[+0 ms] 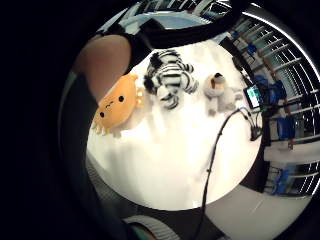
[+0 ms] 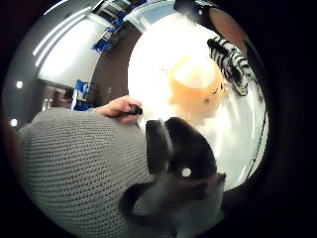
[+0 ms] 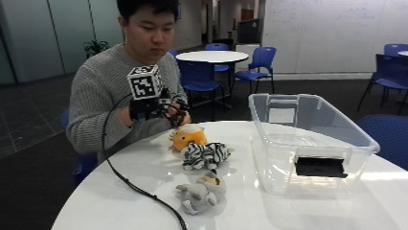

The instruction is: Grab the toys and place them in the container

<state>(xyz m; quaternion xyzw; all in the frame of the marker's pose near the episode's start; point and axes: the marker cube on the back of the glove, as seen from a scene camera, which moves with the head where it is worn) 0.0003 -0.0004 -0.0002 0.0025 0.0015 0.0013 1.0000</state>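
Observation:
Three plush toys lie in a row on the white round table (image 3: 127, 191): an orange one (image 3: 188, 136), a zebra (image 3: 204, 155) and a small grey and brown dog (image 3: 201, 191). My gloved right hand (image 3: 156, 109) hovers just above and behind the orange toy, fingers (image 2: 190, 148) loosely curled and holding nothing. From the palm, the orange toy (image 1: 117, 105) is nearest, then the zebra (image 1: 170, 77) and the dog (image 1: 220, 92). A clear plastic container (image 3: 280, 163) stands to the right of the toys with nothing in it but a dark label on its front.
My bare left hand (image 2: 119, 106) rests at the table's edge near my body and holds a small black object. Blue chairs (image 3: 258, 62) and another round table (image 3: 213, 56) stand behind. White tabletop stretches in front of the toys.

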